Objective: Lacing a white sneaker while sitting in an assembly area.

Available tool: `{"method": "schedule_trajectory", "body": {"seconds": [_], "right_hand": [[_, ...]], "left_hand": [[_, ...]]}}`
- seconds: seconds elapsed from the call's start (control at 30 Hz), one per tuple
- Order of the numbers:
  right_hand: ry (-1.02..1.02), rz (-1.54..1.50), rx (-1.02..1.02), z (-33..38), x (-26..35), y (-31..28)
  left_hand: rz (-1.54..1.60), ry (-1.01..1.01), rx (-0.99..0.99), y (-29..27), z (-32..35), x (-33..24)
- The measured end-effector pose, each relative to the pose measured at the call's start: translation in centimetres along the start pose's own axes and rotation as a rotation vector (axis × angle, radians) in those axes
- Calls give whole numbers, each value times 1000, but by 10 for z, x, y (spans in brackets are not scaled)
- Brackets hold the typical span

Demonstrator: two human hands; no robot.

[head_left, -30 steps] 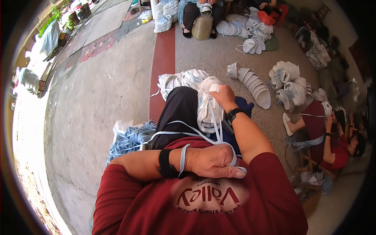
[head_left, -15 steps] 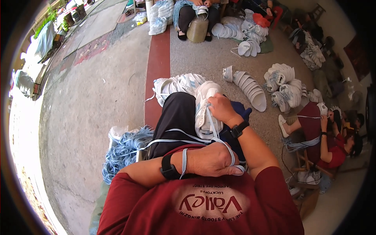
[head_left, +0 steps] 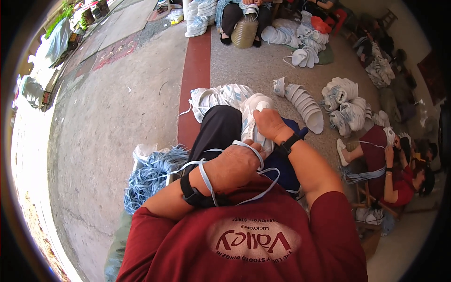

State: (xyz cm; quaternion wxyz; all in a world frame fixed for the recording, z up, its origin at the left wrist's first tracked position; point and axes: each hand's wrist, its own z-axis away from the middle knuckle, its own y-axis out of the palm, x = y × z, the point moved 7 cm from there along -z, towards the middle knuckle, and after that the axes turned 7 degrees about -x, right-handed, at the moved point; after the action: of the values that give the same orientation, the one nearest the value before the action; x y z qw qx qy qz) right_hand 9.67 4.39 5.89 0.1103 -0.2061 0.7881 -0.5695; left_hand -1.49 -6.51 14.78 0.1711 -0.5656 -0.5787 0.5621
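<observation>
Left hand (head_left: 235, 164) has moved up and forward to the white shoe (head_left: 257, 100), light-blue lace (head_left: 205, 177) looped over it; fingertips hidden, can't tell its grip. Right hand (head_left: 272, 126) curls narrow against the shoe beside the dark knee (head_left: 220, 121); pinch unclear. Looks mid-lacing; next move probably calls for taking up slack. Beyond: shoe pile (head_left: 221, 97), grey floor (head_left: 122, 108), red strip (head_left: 195, 66), seated co-worker (head_left: 230, 22).

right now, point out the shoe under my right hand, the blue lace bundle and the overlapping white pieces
White shoe (head_left: 256, 102): head view, on its far end
Blue lace bundle (head_left: 156, 176): head view, middle of the heap
Overlapping white pieces (head_left: 304, 106): head view, middle of the row
</observation>
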Motion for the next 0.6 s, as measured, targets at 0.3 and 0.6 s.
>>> {"method": "schedule_trajectory", "body": {"seconds": [0.3,0.6], "right_hand": [[156,-56,-149,7,-9,-11],[302,-63,-290,15,-21,6]], "left_hand": [[1074,395,538,-50,97,12],[979,-751,-247,45,-40,150]]}}
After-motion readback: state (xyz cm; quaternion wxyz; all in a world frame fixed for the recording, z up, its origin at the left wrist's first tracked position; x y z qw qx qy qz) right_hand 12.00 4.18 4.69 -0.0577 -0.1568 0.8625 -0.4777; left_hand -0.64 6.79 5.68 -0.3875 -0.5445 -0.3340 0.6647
